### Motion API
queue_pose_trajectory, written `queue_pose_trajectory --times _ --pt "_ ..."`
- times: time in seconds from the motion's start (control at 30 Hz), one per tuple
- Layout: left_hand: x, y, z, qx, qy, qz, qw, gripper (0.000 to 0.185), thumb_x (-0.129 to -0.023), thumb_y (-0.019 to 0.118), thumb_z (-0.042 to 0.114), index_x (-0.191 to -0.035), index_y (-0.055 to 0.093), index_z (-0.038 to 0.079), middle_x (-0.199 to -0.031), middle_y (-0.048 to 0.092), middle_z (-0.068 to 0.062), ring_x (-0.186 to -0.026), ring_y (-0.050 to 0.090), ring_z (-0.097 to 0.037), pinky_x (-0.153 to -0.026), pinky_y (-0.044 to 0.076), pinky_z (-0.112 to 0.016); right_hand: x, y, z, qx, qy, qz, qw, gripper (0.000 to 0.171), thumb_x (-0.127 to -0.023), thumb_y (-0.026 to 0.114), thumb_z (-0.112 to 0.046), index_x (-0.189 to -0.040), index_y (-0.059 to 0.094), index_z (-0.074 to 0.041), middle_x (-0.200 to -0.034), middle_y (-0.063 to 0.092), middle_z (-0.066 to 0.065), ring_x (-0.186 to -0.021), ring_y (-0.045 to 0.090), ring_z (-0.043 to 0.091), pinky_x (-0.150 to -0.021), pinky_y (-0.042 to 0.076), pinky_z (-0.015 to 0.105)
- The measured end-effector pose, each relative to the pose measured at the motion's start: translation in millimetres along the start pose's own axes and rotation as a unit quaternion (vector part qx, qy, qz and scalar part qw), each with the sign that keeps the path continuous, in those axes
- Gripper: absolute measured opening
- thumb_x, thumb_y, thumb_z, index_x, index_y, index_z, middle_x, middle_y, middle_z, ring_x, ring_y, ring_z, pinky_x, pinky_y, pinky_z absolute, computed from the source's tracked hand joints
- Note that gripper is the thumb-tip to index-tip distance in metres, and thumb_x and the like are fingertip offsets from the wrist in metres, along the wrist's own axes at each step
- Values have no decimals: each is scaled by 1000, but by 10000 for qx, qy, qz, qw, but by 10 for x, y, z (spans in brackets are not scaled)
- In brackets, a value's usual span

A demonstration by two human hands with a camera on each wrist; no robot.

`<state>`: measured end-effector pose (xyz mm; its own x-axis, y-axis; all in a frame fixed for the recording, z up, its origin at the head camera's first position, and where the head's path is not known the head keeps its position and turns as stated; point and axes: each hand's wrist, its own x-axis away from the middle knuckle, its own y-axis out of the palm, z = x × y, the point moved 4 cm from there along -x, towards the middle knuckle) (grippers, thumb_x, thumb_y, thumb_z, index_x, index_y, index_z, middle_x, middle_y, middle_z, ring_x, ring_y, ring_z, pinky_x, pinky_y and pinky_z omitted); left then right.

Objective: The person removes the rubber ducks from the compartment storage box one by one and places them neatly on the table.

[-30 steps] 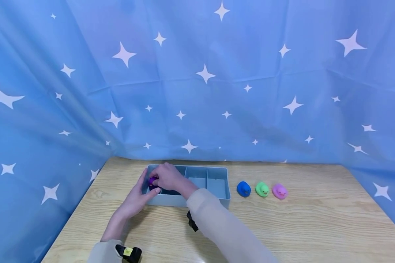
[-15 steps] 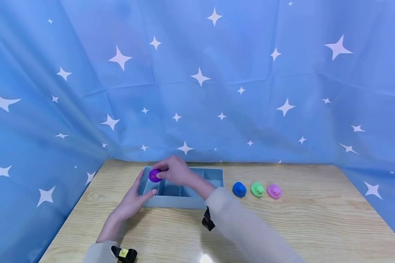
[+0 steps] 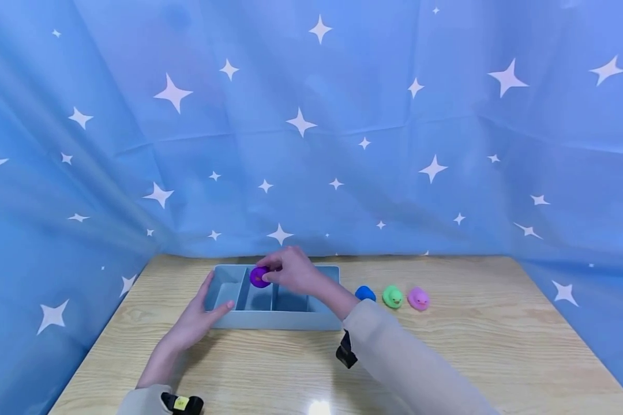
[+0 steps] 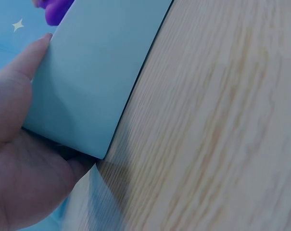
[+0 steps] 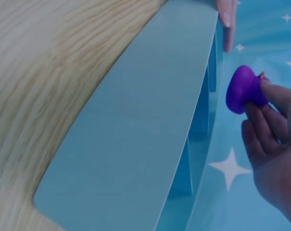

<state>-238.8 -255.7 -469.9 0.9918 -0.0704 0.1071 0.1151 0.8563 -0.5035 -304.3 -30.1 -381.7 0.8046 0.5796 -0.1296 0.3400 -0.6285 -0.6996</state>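
Observation:
My right hand (image 3: pixel 295 272) pinches a purple rubber duck (image 3: pixel 258 277) between thumb and fingers. In the head view the duck overlaps the second compartment from the left of a grey-blue divided box (image 3: pixel 275 320); the right wrist view shows the duck (image 5: pixel 244 90) raised above the box's rim. At the box's left end, my left hand (image 3: pixel 189 323) holds the corner, thumb on the front wall near the rim and fingers along the side. The leftmost compartment has nothing in it. Part of the box's right end is hidden behind my right forearm.
Right of the box, a blue duck (image 3: pixel 365 293), a green duck (image 3: pixel 393 296) and a pink duck (image 3: pixel 419 298) stand in a row on the wooden table (image 3: pixel 259 369). A blue curtain with white stars (image 3: pixel 270 144) hangs behind the table and along its left.
My right hand has lifted the purple duck out of the leftmost compartment and carried it right, over the second one. My left hand has stayed at the box's left end.

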Motion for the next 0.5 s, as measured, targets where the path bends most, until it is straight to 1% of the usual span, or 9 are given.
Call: queue_pose_trajectory --times 0.1,0.3,0.4,0.5 --pt "-4 -4 -13 3 29 -28 10000 101 -100 64 48 -166 -6 16 -170 -1 -23 -153 1 -49 -118 10 -70 64 -39 24 -164 63 21 9998 26 -94 77 -9 -119 78 -9 -105 77 4 -97 71 15 -82 56 26" --pt "0 3 -18 81 46 -45 9999 101 -101 66 42 -166 -6 15 -170 -1 -23 -153 0 -49 -118 10 -70 205 -164 150 -679 292 70 9972 26 -94 76 -8 -120 77 -7 -109 76 6 -102 71 19 -83 58 29" --pt "4 -14 -14 81 92 -47 9999 100 -102 65 40 -166 -7 15 -170 -1 -23 -153 0 -49 -118 11 -70 265 -243 211 -795 338 106 9962 26 -93 76 -7 -120 77 -7 -108 76 6 -102 71 19 -83 58 30" --pt "10 -35 -13 98 144 -50 9998 100 -102 65 40 -165 -7 14 -170 -2 -22 -153 0 -48 -119 12 -69 316 -319 264 -784 348 138 9962 26 -93 75 -6 -119 77 -6 -106 76 6 -100 71 19 -84 58 31"
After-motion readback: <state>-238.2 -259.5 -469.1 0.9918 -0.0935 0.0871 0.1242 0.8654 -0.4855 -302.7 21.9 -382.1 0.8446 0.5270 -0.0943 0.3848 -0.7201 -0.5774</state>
